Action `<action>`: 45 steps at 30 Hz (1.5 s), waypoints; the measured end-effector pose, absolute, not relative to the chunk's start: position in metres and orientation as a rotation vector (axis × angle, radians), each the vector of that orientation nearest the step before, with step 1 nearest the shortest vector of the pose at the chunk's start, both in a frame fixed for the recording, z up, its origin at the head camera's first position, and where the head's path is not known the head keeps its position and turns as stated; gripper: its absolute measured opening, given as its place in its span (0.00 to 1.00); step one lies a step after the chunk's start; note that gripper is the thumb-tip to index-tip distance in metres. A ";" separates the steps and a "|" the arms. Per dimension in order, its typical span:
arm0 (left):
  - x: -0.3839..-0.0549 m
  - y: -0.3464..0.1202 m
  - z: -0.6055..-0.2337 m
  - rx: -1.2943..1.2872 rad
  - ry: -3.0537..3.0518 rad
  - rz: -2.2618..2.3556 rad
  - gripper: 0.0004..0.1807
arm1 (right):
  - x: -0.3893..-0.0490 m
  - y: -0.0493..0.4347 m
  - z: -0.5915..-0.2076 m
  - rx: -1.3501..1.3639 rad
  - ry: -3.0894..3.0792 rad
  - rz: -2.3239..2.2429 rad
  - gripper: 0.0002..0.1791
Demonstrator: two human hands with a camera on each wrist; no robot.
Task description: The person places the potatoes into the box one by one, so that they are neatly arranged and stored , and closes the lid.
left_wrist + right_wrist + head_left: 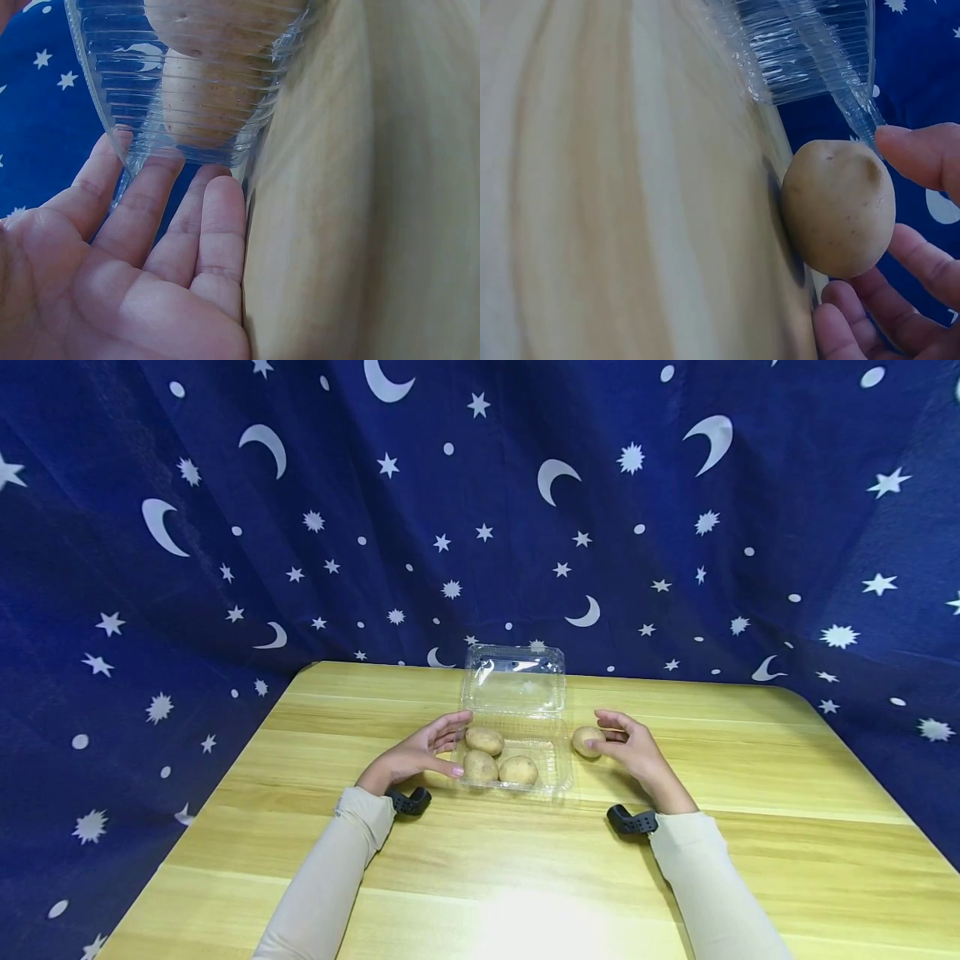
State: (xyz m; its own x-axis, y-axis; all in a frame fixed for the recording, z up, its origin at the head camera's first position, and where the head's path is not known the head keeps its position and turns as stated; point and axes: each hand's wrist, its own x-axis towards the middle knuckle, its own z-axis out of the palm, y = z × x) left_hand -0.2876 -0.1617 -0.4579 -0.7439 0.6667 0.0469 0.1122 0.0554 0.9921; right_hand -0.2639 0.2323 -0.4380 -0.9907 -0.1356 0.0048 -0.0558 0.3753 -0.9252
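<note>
Head view alone shows 4 potatoes (518, 770); left hand (416, 756) spreads empty, right hand (637, 753) flanks 1, grip unclear.

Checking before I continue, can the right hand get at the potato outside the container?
Likely yes: the right hand is right beside that potato, and nothing visible stands between them.

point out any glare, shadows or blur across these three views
Head view: white glare washes out part of the table at bottom centre, bright reflections on the clear lid; left wrist view: table grain soft and smeared; right wrist view: grain blurry too, a dark shadow beside the potato, whose skin spots look sharper.
</note>
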 end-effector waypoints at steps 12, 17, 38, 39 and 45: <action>-0.286 -0.162 -0.457 0.775 1.909 1.737 0.58 | -0.264 0.231 -0.442 -0.130 2.697 -1.500 0.37; -0.286 -0.162 -0.457 0.774 1.905 1.744 0.60 | -0.263 0.228 -0.440 -0.087 2.741 -1.455 0.35; -0.290 -0.162 -0.460 0.778 1.902 1.739 0.57 | -0.262 0.230 -0.434 -0.105 2.759 -1.480 0.31; -0.290 -0.162 -0.460 0.778 1.902 1.739 0.57 | -0.262 0.230 -0.433 -0.104 2.763 -1.481 0.31; -0.289 -0.162 -0.460 0.777 1.908 1.736 0.58 | -0.261 0.229 -0.426 -0.103 2.767 -1.522 0.30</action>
State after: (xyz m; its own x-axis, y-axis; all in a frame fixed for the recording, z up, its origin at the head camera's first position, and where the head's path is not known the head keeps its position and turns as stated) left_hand -0.2893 -0.1620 -0.4601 -0.7433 0.6674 0.0471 0.1096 0.0519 0.9926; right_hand -0.2612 0.2295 -0.4264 -0.9977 -0.0481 0.0473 -0.0657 0.5339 -0.8430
